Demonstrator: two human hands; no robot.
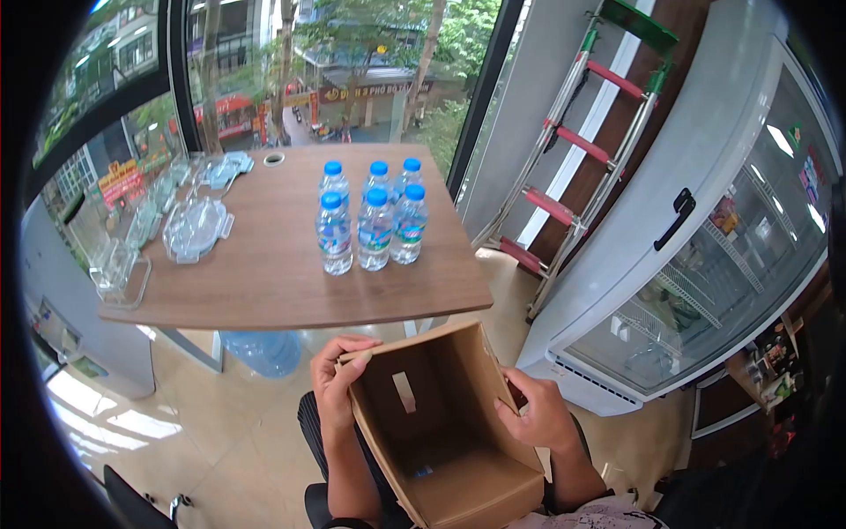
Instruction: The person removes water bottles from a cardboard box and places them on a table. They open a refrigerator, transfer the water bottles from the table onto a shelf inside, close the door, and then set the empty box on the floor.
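An open cardboard box [480,498] is tilted over my lap, its opening facing me. My left hand [337,383] grips the upper left corner of its rim, thumb on the inner side. On the opposite side, my right hand [538,410] is closed on the right wall. Inside the box, a pale strip [404,392] shows on the far wall and a small bluish mark lies lower down. Beyond the box, several water bottles [374,229] with blue caps stand upright in two rows on a brown wooden table [256,295].
Clear plastic containers [196,231] lie along the table's left side, with a tape roll [274,160] near the back edge. A large blue water jug [263,353] sits under the table. A folding ladder [573,141] leans at the right, beside a glass-door fridge [656,247].
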